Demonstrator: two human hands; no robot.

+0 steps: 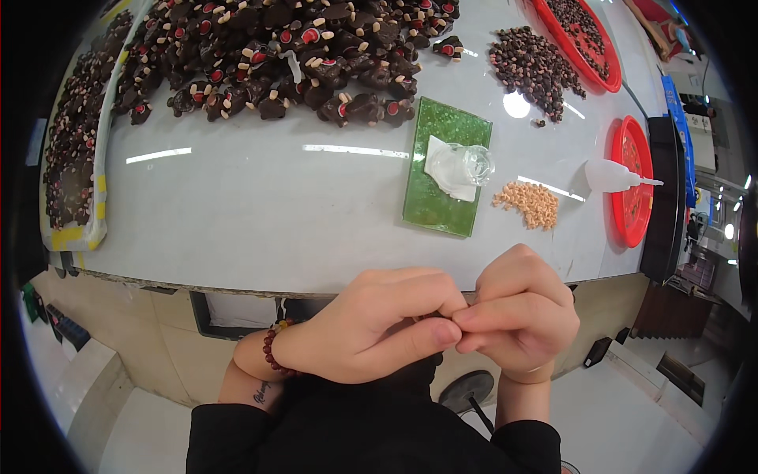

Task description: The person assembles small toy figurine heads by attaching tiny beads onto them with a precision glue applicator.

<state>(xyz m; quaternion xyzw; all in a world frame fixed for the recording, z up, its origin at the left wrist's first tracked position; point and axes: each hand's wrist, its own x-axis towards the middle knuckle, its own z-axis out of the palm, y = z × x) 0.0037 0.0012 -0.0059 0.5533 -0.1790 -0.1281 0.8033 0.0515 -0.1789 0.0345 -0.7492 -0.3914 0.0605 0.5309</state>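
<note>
My left hand [387, 324] and my right hand [521, 312] meet just in front of the table's near edge, fingertips touching. Both are closed in a pinch. A sliver of something dark shows between the fingers, but they hide most of it and I cannot make out what it is. Beyond the hands lies a green board [442, 209] bearing a folded white paper or cloth [442, 170] and a small clear glass cup [477, 164]. Close to my right hand is a little pile of tan pieces [529, 205].
A large heap of dark brown figures with red and tan parts [316, 67] covers the far left. Small dark pieces [533, 71] lie beside a red tray [612, 75]. A translucent nozzle bottle [608, 175] rests by another red tray [633, 209]. A filled, yellow-taped tray [99, 201] stands left.
</note>
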